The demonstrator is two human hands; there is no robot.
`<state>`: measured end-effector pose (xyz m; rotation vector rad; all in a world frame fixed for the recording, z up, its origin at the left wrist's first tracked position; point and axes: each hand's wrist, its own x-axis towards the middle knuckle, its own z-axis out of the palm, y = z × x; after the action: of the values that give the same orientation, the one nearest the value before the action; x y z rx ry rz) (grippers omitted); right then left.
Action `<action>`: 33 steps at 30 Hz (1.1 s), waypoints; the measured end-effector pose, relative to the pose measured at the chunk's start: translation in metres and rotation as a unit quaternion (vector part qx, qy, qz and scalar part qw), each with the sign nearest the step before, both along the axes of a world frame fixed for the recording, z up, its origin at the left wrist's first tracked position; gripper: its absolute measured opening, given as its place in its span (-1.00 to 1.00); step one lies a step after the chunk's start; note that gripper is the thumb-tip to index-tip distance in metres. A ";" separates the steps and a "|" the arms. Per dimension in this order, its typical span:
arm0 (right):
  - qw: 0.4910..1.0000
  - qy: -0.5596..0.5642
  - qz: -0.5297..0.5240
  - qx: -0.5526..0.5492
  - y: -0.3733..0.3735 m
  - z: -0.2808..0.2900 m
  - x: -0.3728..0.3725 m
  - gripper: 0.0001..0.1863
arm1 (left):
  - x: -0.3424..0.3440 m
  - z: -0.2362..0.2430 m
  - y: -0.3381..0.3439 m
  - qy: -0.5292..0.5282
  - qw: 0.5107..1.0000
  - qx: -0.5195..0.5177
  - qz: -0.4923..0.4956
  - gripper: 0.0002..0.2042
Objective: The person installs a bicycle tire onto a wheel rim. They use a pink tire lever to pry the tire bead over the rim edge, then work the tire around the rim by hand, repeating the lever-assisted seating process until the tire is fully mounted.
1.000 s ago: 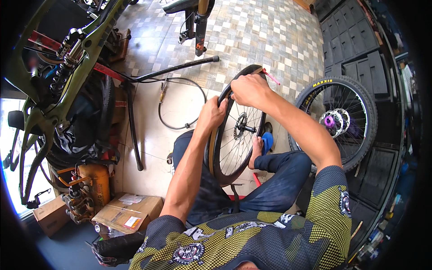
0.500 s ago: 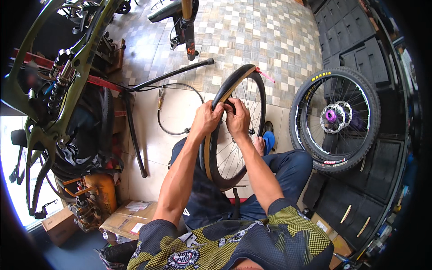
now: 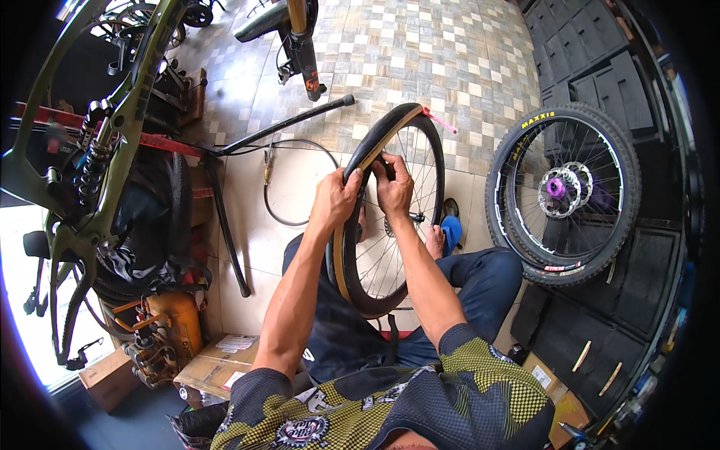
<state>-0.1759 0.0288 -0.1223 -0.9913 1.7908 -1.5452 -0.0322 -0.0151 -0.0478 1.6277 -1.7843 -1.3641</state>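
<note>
A bicycle wheel (image 3: pixel 440 169) with a black tire (image 3: pixel 375 136) and tan sidewall stands tilted between my legs. My left hand (image 3: pixel 335 196) is closed round the tire's left side, its thumb pressing near the sidewall. Close beside it, my right hand (image 3: pixel 395 186) has its fingers curled onto the tire at the rim edge, from the spoke side. Some fingertips of both hands are hidden behind the tire. At the wheel's top, a pink tire lever (image 3: pixel 441 123) sticks out from the rim edge. The hub (image 3: pixel 416 217) shows past my right wrist.
Knobbly-tired wheels (image 3: pixel 628 169) lean against black drawers at the right. A green bike frame (image 3: pixel 139 112) hangs at the left, above a stand with black legs (image 3: pixel 225 232). A thin hose (image 3: pixel 274 214) curves over the floor. A cardboard box (image 3: pixel 214 364) and orange tank (image 3: pixel 176 324) stand lower left.
Both hands stay on the tire close together, with slight finger shifts. The wheel keeps nearly the same place; the surroundings shift slightly as my head view moves.
</note>
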 end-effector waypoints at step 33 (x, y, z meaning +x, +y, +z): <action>0.990 0.021 0.135 -0.030 0.009 -0.034 -0.028 -0.73 | 0.012 -0.010 -0.004 -0.007 0.997 0.071 0.009 -0.58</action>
<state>-0.2042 0.0380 -0.1567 -1.2465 1.5698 -1.4251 -0.0207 -0.0196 -0.0580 1.7249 -1.7123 -1.5047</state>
